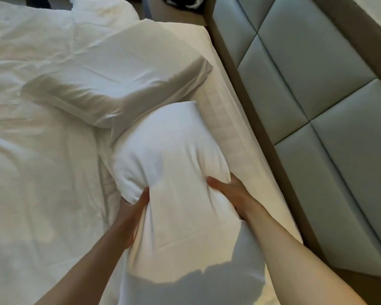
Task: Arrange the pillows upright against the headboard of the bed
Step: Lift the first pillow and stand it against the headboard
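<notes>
I hold a plump white pillow (174, 155) lengthwise over the bed, near the mattress edge by the headboard (306, 89). My left hand (131, 214) grips its left side and my right hand (231, 194) presses into its right side, both sunk into the fabric. A second white pillow (123, 71) lies flat on the bed farther away, its near end partly overlapped by the held pillow. The padded grey-green headboard runs diagonally along the right, apart from both pillows.
A rumpled white duvet (37, 150) covers the bed to the left. A strip of bare white mattress sheet (231, 111) lies between the pillows and the headboard's brown frame (262, 128). Dark objects (180, 3) sit beyond the bed at the top.
</notes>
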